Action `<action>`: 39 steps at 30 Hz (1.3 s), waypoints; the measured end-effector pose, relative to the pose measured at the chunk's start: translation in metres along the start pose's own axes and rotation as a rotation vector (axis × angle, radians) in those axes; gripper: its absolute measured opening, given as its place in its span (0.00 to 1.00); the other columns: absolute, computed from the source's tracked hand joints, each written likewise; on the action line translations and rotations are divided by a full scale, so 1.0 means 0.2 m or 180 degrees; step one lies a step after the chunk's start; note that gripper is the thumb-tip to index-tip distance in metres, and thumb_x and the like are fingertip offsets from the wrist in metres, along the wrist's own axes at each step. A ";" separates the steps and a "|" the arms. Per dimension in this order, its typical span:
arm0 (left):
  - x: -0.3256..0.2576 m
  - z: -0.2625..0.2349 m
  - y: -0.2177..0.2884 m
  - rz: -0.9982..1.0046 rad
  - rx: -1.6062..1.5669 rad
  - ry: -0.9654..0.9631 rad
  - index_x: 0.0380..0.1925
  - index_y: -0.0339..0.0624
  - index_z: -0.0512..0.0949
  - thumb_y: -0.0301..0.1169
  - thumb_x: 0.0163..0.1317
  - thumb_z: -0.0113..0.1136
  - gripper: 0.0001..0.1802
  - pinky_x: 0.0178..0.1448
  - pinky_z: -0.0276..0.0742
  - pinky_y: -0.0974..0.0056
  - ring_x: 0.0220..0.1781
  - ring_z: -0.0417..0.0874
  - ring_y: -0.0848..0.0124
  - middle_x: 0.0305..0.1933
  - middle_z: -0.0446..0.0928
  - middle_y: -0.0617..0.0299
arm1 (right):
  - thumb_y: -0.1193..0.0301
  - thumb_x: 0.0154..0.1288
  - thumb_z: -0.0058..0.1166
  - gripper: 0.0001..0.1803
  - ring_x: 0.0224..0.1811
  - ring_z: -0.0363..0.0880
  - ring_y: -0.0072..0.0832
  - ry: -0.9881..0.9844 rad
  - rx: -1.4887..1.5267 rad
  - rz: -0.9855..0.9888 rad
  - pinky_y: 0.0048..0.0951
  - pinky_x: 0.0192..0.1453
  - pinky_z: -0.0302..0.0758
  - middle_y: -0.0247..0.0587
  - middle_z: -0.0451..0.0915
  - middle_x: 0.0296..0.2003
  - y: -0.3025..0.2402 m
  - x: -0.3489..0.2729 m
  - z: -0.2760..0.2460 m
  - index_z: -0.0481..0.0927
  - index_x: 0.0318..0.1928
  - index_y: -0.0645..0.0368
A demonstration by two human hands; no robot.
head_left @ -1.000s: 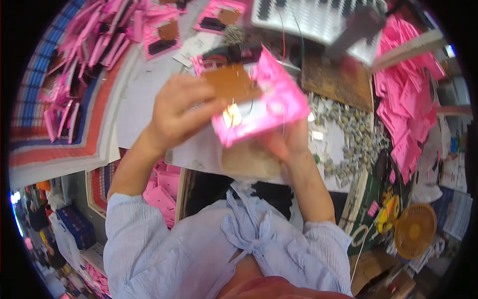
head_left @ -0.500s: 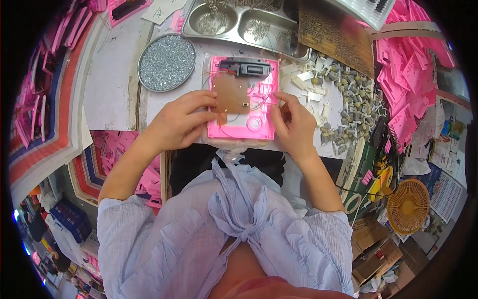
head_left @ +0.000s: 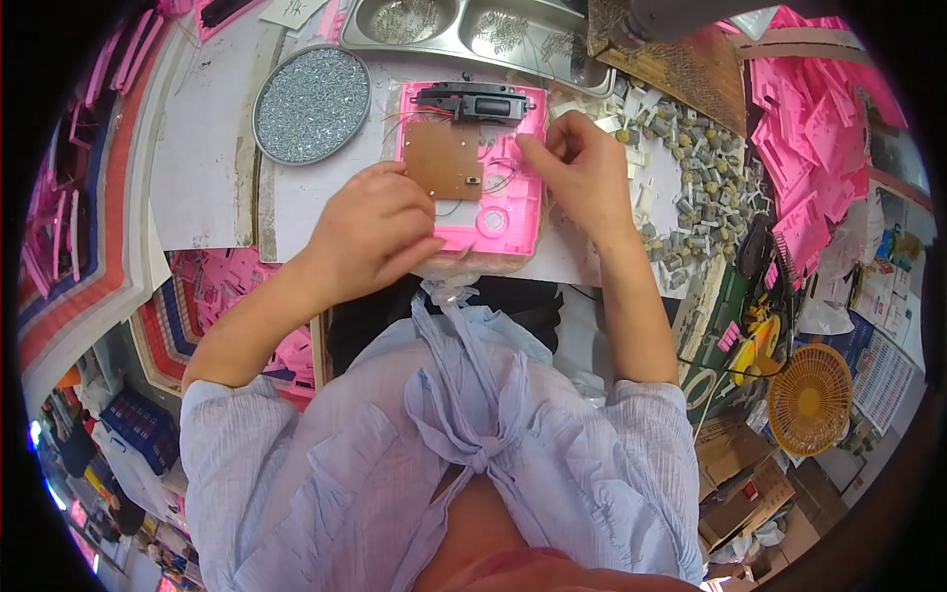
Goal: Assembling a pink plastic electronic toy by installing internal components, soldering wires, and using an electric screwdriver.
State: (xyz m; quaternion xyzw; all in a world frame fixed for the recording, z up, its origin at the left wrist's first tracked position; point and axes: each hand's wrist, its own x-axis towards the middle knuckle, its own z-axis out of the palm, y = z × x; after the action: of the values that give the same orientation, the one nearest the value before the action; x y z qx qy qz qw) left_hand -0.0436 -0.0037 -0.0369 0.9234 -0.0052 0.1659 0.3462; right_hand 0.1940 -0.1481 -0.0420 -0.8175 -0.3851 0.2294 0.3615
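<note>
In front of me lies a pink plastic case (head_left: 515, 225), open side up, with a flat brown circuit board (head_left: 443, 161) in its left half. A black speaker-like module (head_left: 473, 104) sits across its far end, and thin wires run between the parts. My left hand (head_left: 378, 225) is closed at the case's near left side, fingers curled by the board's left edge and thumb along the near rim. My right hand (head_left: 584, 173) has thumb and forefinger pinched together at the case's right edge; what is between them is too small to make out.
A round tray of small silvery screws (head_left: 312, 104) stands left. Metal compartment trays (head_left: 464, 44) hold small parts at the back. Several small motors (head_left: 691, 187) and white pieces lie right, before piled pink plastic parts (head_left: 804, 148). A dark grey arm-like object (head_left: 681, 20) hangs at the upper right.
My right hand has moved farther up the case's right edge, its thumb and finger closing. My left hand has shifted inward over the near left corner. The whole view has shifted a little.
</note>
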 end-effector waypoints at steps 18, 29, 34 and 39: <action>0.11 0.19 0.10 0.0200 0.0154 -0.0209 0.38 0.44 0.82 0.31 0.60 0.69 0.09 0.49 0.71 0.55 0.41 0.79 0.57 0.36 0.75 0.60 | 0.82 0.63 0.63 0.12 0.35 0.84 0.22 -0.0604 0.2366 -0.0294 0.21 0.38 0.80 0.36 0.84 0.36 0.12 -0.32 -0.01 0.84 0.47 0.62; 0.08 0.20 0.11 0.0446 0.0213 -0.0100 0.44 0.45 0.82 0.31 0.54 0.73 0.16 0.47 0.72 0.56 0.41 0.78 0.60 0.38 0.76 0.63 | 0.72 0.51 0.75 0.16 0.37 0.80 0.38 -0.0528 0.0147 -0.2262 0.34 0.36 0.78 0.34 0.82 0.34 0.06 -0.33 -0.03 0.85 0.41 0.52; 0.06 0.23 0.12 0.0176 0.0047 0.0321 0.43 0.44 0.81 0.32 0.54 0.73 0.16 0.52 0.74 0.54 0.47 0.81 0.59 0.45 0.79 0.60 | 0.73 0.53 0.71 0.12 0.39 0.81 0.37 -0.0672 -0.0240 -0.2192 0.34 0.35 0.79 0.33 0.81 0.34 0.02 -0.35 -0.08 0.82 0.38 0.52; 0.00 0.17 0.05 0.0522 0.0265 0.0095 0.38 0.43 0.80 0.31 0.49 0.74 0.16 0.54 0.77 0.52 0.50 0.82 0.57 0.47 0.80 0.59 | 0.73 0.53 0.69 0.11 0.40 0.81 0.36 -0.0902 -0.0802 -0.2168 0.34 0.35 0.79 0.33 0.78 0.33 -0.08 -0.37 -0.10 0.80 0.37 0.53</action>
State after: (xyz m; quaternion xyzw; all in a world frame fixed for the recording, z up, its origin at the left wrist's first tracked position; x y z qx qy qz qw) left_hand -0.0348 -0.0322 -0.0545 0.9309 -0.0687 0.2074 0.2929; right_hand 0.1558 -0.2098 -0.0099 -0.6411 -0.7057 0.1578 0.2570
